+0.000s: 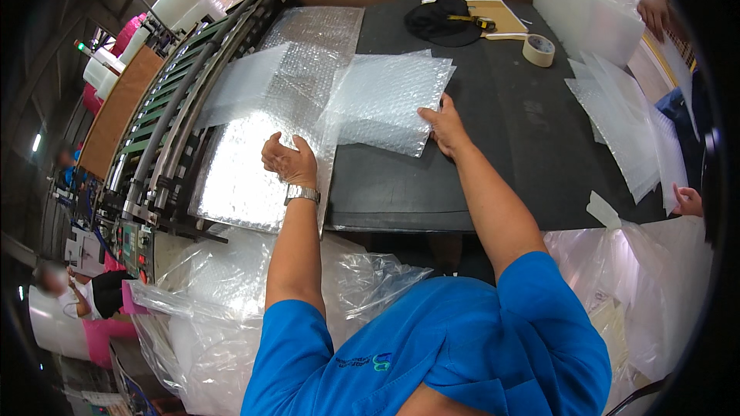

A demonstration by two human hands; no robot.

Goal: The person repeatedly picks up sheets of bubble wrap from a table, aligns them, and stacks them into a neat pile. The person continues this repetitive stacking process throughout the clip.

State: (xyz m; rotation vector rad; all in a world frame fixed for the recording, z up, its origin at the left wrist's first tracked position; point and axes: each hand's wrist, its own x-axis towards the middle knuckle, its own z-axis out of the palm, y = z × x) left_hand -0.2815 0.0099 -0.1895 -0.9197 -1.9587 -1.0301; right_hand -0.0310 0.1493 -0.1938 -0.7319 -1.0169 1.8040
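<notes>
My right hand (445, 128) pinches the right edge of a small stack of clear bubble wrap sheets (389, 100), thumb on top. The stack lies partly on the black table and partly over a large bubble wrap sheet (247, 173) on the left, which shines with reflected light. Over that shiny sheet is my left hand (290, 160), with a metal watch on the wrist. Its fingers are loosely curled, the thumb stands apart, and nothing shows in it. Another small translucent piece (245, 84) lies across the large sheet, farther left.
A roller machine (173, 100) with green slats borders the table's left side. At the back lie a black cap (443, 23), a tape measure (483, 23) and a tape roll (538, 51). On the right, another person's hand (686, 200) is near bubble wrap sheets (617, 119). Plastic bags hang in front.
</notes>
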